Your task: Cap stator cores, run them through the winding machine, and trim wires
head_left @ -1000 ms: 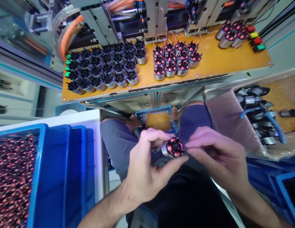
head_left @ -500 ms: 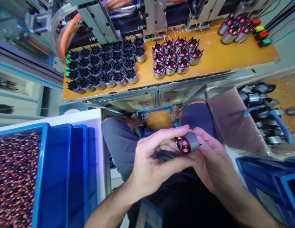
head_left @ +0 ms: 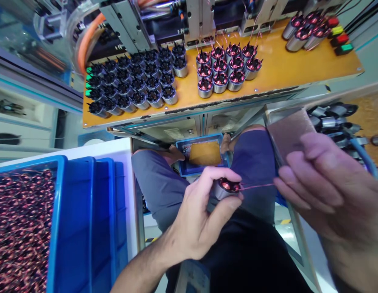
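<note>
Your left hand (head_left: 199, 217) holds a wound core (head_left: 222, 191) over your lap, near the middle of the scene; thumb and forefinger stand just 1 core's width apart, pressed to its sides. On your right hand (head_left: 332, 183), blurred, the fingers curl closed on a copper wire (head_left: 257, 186) running straight from the core. On the far counter (head_left: 280, 65), black-topped cores (head_left: 138, 98) stand left of 11 copper-topped cores (head_left: 220, 83). A blue bin (head_left: 58, 195) sits near left.
</note>
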A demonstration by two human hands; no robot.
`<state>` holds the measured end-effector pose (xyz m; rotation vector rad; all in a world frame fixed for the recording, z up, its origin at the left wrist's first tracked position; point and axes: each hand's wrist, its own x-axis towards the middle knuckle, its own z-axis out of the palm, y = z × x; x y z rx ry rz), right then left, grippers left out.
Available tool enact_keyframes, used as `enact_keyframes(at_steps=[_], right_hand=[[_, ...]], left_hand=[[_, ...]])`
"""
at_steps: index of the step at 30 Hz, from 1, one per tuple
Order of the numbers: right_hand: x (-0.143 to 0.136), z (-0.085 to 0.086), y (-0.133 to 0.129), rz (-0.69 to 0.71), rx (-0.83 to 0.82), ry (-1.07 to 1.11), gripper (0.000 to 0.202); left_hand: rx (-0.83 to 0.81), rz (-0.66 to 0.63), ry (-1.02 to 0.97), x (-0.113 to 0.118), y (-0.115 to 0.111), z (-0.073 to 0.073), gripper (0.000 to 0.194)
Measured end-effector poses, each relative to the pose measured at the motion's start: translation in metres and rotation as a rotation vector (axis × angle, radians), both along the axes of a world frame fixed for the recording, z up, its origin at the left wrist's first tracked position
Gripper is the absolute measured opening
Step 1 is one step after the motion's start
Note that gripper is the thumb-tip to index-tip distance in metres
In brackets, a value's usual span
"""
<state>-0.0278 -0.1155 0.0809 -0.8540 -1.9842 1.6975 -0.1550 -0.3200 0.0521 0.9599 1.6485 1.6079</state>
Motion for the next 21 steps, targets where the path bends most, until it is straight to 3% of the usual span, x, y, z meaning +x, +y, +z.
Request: enact_keyframes(at_steps=[3, 5, 8, 10, 13, 15, 19, 21], right_hand=[[0.004, 0.000, -0.001, 0.162, 0.365, 0.003, 0.005], [0.008, 0.002, -0.009, 0.360, 0.619, -0.036, 0.007], [0.008, 0.014, -0.021, 0.563, 0.750, -0.030, 0.015], [0.002, 0.024, -0.024, 0.613, 0.784, 0.009, 0.022], [-0.012, 0.031, -0.018, 0.504, 0.861, -0.004, 0.024], [-0.018, 0.027, -0.011, 0.452, 0.807, -0.032, 0.023], [-0.012, 0.010, 0.003, 0.513, 0.418, -0.051, 0.029], [-0.001, -0.001, 0.012, 0.436, 0.289, -0.069, 0.024]], left_hand=[[0.024, 0.061, 0.085, 0.003, 0.002, 0.000, 0.023], [0.042, 0.121, 0.149, 0.004, 0.007, -0.004, 0.026], [0.017, 0.163, 0.271, 0.003, 0.013, -0.013, 0.028], [0.043, 0.133, 0.333, 0.002, 0.015, -0.018, 0.028], [0.116, 0.062, 0.331, 0.004, 0.017, -0.018, 0.026], [0.113, 0.047, 0.289, 0.006, 0.017, -0.015, 0.021], [0.086, 0.053, 0.191, 0.005, 0.014, -0.004, 0.015], [0.047, 0.037, 0.177, -0.003, 0.011, 0.002, 0.016]])
